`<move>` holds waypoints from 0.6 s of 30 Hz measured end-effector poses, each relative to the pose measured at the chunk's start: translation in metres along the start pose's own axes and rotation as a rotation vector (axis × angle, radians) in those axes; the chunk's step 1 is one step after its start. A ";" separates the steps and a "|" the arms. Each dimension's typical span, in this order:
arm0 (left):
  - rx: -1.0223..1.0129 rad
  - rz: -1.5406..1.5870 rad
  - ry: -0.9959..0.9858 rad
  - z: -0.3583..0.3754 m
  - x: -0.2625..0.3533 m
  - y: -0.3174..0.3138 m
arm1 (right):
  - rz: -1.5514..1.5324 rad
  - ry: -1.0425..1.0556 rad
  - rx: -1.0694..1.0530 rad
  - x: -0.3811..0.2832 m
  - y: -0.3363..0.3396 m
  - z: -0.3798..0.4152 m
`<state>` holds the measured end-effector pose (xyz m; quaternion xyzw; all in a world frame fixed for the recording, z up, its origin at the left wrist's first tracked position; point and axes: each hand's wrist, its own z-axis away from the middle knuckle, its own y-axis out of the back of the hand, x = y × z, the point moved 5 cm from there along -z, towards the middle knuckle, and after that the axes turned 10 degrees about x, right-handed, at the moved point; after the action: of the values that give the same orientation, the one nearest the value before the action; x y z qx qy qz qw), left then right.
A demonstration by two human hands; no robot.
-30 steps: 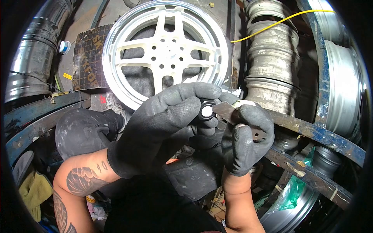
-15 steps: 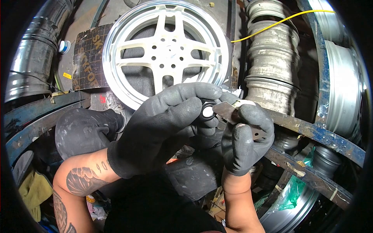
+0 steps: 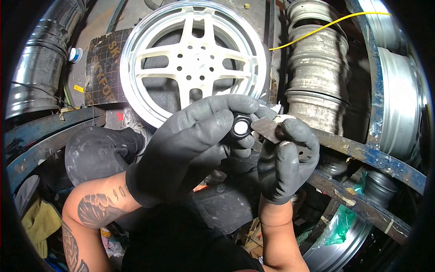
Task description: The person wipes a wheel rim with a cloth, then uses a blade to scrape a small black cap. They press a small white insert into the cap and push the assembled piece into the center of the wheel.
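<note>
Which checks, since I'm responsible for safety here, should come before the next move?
1. Left hand holding the black cap: ok.
2. Right hand gripping the metal plate: ok.
3. Gloves on both hands: ok.
4. Plate's edge touching the cap: cannot tell; they sit very close.
5. White wheel with its spokes facing up into view: ok.
</note>
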<state>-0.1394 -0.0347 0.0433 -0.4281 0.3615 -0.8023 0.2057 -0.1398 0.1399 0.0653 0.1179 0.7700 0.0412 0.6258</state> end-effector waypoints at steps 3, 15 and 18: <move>0.007 0.159 0.072 -0.003 -0.004 0.002 | 0.035 0.027 -0.001 0.001 0.001 0.001; -0.094 0.061 -0.058 -0.003 -0.010 0.008 | -0.086 -0.049 0.071 -0.012 -0.009 0.003; -0.114 0.100 -0.054 -0.004 -0.009 0.007 | -0.046 -0.003 0.070 -0.013 -0.009 0.002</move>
<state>-0.1374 -0.0324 0.0315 -0.4422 0.4217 -0.7573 0.2304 -0.1369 0.1281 0.0754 0.1220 0.7724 -0.0002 0.6233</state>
